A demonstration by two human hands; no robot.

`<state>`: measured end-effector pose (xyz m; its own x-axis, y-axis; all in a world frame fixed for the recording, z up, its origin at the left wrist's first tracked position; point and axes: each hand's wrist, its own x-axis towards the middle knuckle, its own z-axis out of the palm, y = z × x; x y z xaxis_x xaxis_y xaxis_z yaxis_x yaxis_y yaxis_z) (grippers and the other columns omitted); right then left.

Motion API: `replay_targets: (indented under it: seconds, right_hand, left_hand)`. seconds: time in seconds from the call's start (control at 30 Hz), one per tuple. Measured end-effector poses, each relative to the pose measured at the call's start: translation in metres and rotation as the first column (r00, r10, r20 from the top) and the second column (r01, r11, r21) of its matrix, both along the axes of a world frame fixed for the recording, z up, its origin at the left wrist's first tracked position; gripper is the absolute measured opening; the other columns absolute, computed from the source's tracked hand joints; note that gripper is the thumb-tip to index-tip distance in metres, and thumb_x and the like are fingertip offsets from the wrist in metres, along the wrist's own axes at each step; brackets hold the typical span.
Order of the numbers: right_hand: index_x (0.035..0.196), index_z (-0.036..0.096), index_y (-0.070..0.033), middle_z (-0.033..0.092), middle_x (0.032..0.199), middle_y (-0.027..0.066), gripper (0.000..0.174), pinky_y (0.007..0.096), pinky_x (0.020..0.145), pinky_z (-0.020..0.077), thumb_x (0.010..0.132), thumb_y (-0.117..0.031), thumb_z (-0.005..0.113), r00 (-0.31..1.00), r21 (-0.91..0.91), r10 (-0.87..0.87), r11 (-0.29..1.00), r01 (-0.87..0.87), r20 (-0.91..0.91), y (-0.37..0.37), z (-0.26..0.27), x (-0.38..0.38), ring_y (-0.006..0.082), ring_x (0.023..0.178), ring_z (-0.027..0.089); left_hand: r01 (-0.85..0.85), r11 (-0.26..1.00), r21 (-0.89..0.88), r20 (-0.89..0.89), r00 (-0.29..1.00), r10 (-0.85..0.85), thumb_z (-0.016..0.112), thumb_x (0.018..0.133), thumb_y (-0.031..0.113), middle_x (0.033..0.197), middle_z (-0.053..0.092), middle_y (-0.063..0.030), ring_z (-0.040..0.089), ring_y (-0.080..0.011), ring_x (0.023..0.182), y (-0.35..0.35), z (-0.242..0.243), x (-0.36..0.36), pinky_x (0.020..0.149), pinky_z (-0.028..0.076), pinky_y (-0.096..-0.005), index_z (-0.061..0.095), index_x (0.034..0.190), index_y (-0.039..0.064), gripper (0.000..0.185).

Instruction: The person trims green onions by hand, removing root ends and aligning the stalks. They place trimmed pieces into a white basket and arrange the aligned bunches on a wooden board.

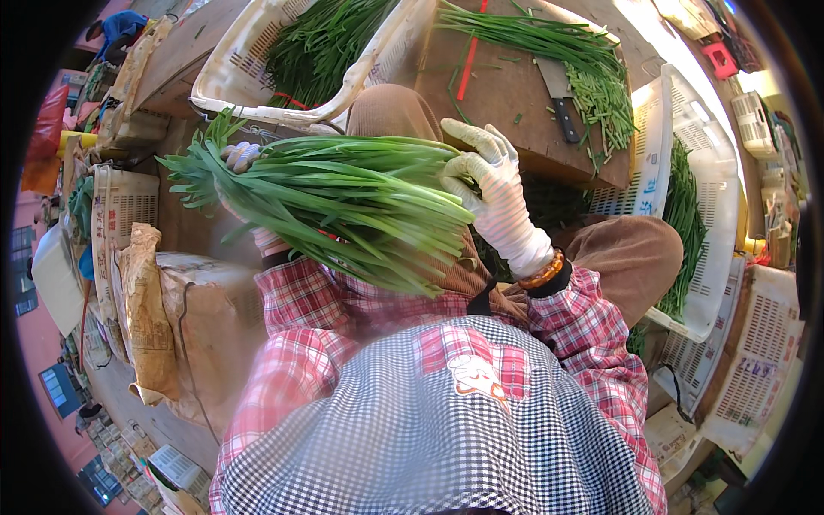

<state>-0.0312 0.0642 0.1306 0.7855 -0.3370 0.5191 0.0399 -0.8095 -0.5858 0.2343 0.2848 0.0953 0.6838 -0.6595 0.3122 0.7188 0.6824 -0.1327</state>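
Observation:
A large bunch of long green leaf vegetables, likely garlic chives [360, 193], lies across my lap with its leafy tips to the left. My left hand [241, 158], in a striped glove, grips the bunch near those tips, mostly hidden beneath the leaves. At the cut stalk ends, my right hand [483, 174] in a white glove bends its fingers; thumb and forefinger are close around a few stalks. Ahead, on a wooden board [508, 90], are more green stalks [541, 35], a knife with a black handle [563, 116] and a heap of short cut ends [602, 103].
A white plastic crate [257, 112] of greens with a red tie stands ahead on the left. Another crate [714, 257] with greens is at the right. Paper-wrapped boxes [212, 290] stand at my left. A person in blue [122, 29] is far off at the upper left.

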Motion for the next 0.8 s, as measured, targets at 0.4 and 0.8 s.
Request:
replay_targets:
  seconds: [0.4, 0.8]
  right_hand:
    - [0.098, 0.066, -0.010, 0.050, 0.136, 0.0083, 0.030, 0.0479, 0.110, 0.0283, 0.074, -0.029, 0.066, 0.997, -0.217, -0.044, 0.976, 0.028, -0.068, 0.007, 0.009, 0.004, 0.0270, 0.125, 0.045]
    - [0.094, 0.069, -0.011, 0.057, 0.127, 0.0101, 0.026, 0.0452, 0.103, 0.0346, 0.069, -0.020, 0.071, 0.993, -0.070, 0.089, 0.993, -0.094, -0.072, -0.001, 0.005, 0.020, 0.0325, 0.118, 0.050]
  left_hand:
    - [0.020, 0.999, -0.033, -0.029, 0.999, -0.021, 0.058, 0.087, 0.017, 0.082, 0.040, 0.0059, 0.041, -0.0082, 0.077, 0.002, -0.002, 0.005, 0.079, 0.035, -0.0284, 0.052, 0.101, 0.014, 0.016]
    - [-0.041, 0.999, 0.028, 0.043, 0.998, 0.040, 0.059, 0.087, 0.016, 0.081, 0.040, 0.0055, 0.041, -0.0087, 0.077, 0.001, 0.003, 0.001, 0.083, 0.036, -0.0298, 0.052, 0.104, 0.014, 0.018]
